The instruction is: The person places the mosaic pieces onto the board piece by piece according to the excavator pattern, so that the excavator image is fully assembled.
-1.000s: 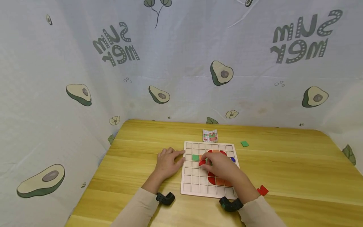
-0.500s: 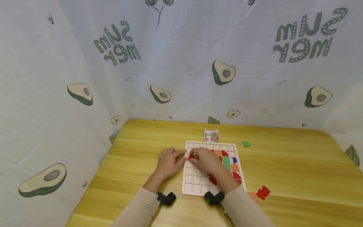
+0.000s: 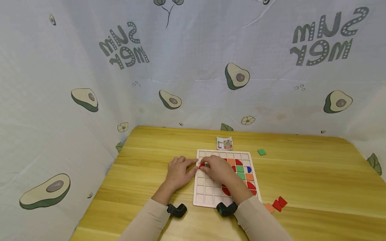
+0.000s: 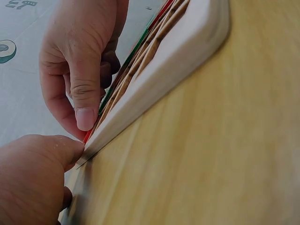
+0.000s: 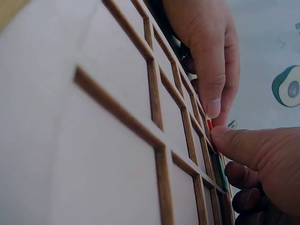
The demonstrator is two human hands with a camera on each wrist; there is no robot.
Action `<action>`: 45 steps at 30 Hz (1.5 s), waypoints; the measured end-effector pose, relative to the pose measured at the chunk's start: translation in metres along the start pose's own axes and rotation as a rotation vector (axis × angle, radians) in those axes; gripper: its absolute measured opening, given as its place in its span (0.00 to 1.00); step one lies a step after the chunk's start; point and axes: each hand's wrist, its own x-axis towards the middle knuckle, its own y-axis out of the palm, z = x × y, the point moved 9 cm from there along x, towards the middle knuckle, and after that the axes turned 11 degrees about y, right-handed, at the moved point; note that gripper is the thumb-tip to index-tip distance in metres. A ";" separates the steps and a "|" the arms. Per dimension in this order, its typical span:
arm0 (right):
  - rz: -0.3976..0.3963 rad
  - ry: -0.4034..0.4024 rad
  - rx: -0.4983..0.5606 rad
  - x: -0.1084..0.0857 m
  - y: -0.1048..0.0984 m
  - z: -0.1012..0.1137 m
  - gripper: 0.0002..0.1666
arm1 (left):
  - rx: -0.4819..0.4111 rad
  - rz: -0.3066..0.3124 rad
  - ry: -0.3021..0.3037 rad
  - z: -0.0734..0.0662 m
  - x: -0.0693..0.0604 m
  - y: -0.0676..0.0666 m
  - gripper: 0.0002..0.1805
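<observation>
A pale wooden grid board (image 3: 208, 199) lies on the table, with colored flat pieces set in several cells. My right hand (image 3: 222, 171) reaches over its left part and pinches a red piece with a curved edge (image 3: 201, 166) between thumb and finger, at the leftmost column. Seen from the right wrist, a thin red edge (image 5: 209, 124) shows beside the thumb, level with the board's surface. My left hand (image 3: 179, 172) rests at the board's left edge, thumb and forefinger extended against it. The right hand covers part of the green square beside the red piece.
Behind the board stands a small curved pattern card (image 3: 224, 144). A loose green square (image 3: 261, 152) lies to the back right. Near the board's front right corner are loose red pieces (image 3: 277, 205) and an orange piece (image 3: 269, 208). A printed cloth (image 3: 199, 100) hangs behind the table.
My right hand has moved left across the board with the red piece, from the middle columns to the leftmost one. The left hand has stayed at the edge.
</observation>
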 end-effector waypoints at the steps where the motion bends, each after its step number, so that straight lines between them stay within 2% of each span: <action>1: -0.003 -0.002 -0.004 0.000 0.000 0.000 0.14 | -0.001 0.000 0.000 0.000 0.000 0.000 0.20; 8: -0.015 0.015 0.034 -0.003 -0.013 -0.011 0.14 | -0.007 0.011 -0.004 -0.001 0.001 0.001 0.20; 13: -0.021 0.067 0.084 -0.007 -0.035 -0.036 0.17 | -0.017 0.015 -0.016 0.000 0.000 0.002 0.20; 25: -0.063 0.267 0.149 -0.024 -0.083 -0.135 0.25 | -0.033 0.001 -0.015 -0.001 -0.001 0.000 0.20; 32: -0.170 0.342 0.184 -0.035 -0.109 -0.194 0.28 | -0.029 0.008 -0.018 -0.001 -0.001 0.001 0.20; 38: -0.193 0.352 0.192 -0.039 -0.107 -0.227 0.29 | -0.029 0.008 -0.018 -0.002 -0.001 0.001 0.20; 45: -0.204 0.296 0.126 -0.029 -0.095 -0.228 0.29 | -0.024 0.009 -0.022 0.000 -0.001 0.002 0.20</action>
